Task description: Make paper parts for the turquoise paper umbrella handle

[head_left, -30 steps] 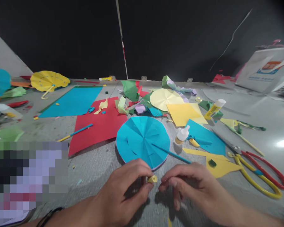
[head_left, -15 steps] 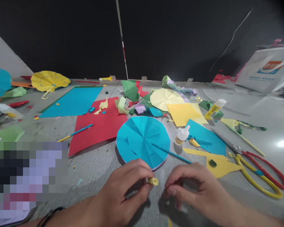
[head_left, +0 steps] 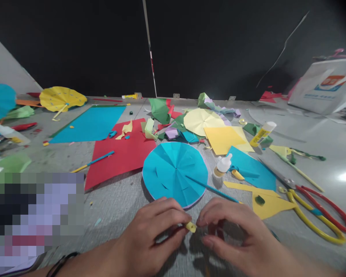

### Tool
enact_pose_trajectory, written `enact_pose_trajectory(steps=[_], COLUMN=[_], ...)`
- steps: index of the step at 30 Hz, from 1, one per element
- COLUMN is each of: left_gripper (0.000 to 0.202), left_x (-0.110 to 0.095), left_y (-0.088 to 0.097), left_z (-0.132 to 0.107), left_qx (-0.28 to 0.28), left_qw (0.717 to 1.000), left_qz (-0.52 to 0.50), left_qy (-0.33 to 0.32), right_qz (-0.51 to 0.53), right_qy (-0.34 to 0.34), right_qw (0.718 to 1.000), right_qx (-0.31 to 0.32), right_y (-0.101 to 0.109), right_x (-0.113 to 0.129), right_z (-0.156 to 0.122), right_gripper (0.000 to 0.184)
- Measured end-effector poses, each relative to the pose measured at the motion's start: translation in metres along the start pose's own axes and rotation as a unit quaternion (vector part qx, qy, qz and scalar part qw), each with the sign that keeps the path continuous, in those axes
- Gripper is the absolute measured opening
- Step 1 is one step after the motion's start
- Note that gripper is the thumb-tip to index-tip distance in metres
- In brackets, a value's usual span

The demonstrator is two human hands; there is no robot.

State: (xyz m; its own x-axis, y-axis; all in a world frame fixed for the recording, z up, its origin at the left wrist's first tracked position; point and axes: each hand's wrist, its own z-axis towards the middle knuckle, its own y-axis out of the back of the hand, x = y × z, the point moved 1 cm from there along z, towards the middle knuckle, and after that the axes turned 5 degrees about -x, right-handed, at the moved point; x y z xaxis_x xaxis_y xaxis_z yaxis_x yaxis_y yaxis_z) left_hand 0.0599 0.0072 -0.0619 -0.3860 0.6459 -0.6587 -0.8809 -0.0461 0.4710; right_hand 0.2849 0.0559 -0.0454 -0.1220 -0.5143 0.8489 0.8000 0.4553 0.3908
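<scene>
Between the thumb and forefinger of my left hand (head_left: pixel 158 231) is a small roll of yellow paper (head_left: pixel 191 227), its hollow end turned toward my right. My right hand (head_left: pixel 236 231) is just beside it, fingers curled with a gap between thumb and forefinger; its forefinger tip is close to the roll, and I cannot tell whether it touches. Beyond both hands lies a pleated blue paper disc (head_left: pixel 173 165) with small slits. A thin blue paper stick (head_left: pixel 213 188) rests across its right edge and runs behind my right hand.
Right of the disc stand a white glue bottle (head_left: pixel 223 165) and a glue stick (head_left: pixel 263 134). Large scissors (head_left: pixel 314 204) with red and yellow handles lie at the right. A red sheet (head_left: pixel 118 154), a blue sheet (head_left: pixel 89 125) and a cream paper disc (head_left: pixel 203 120) lie farther back.
The yellow roll has moved slightly right and down in my left fingers. My right hand's forefinger has come closer to it, and its thumb and forefinger have spread apart.
</scene>
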Motion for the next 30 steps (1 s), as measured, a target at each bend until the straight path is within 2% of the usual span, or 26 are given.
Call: enact_pose_trajectory(steps=[5, 8, 13, 19, 22, 26, 30], left_gripper=[0.019, 0.020, 0.017, 0.015, 0.015, 0.015, 0.022], left_x=[0.000, -0.001, 0.001, 0.001, 0.002, 0.004, 0.003], left_y=[-0.001, -0.001, 0.000, -0.001, -0.002, -0.003, -0.002], left_z=[0.000, 0.000, -0.001, -0.002, -0.002, -0.005, -0.007], left_qx=[0.001, -0.001, 0.008, 0.017, 0.010, 0.006, 0.004], left_qw=[1.000, 1.000, 1.000, 1.000, 1.000, 0.999, 0.998], left_qz=[-0.007, -0.007, -0.009, -0.004, -0.003, 0.006, 0.011], left_qy=[0.013, 0.015, 0.021, 0.022, 0.027, 0.050, 0.059], right_qz=[-0.024, -0.024, -0.048, -0.040, -0.049, -0.080, -0.099], right_qy=[0.062, 0.072, 0.092, 0.090, 0.060, 0.048, 0.031], right_qw=[0.998, 0.997, 0.994, 0.995, 0.997, 0.995, 0.994], right_qx=[-0.016, -0.025, -0.032, -0.006, 0.008, 0.036, 0.017], right_y=[0.000, 0.000, 0.003, 0.004, 0.005, 0.006, 0.007], right_x=[0.004, 0.004, 0.008, 0.008, 0.004, 0.001, 0.005], right_z=[0.003, 0.003, 0.000, -0.006, -0.010, -0.012, -0.012], right_gripper=[0.016, 0.020, 0.040, 0.059, 0.067, 0.070, 0.068])
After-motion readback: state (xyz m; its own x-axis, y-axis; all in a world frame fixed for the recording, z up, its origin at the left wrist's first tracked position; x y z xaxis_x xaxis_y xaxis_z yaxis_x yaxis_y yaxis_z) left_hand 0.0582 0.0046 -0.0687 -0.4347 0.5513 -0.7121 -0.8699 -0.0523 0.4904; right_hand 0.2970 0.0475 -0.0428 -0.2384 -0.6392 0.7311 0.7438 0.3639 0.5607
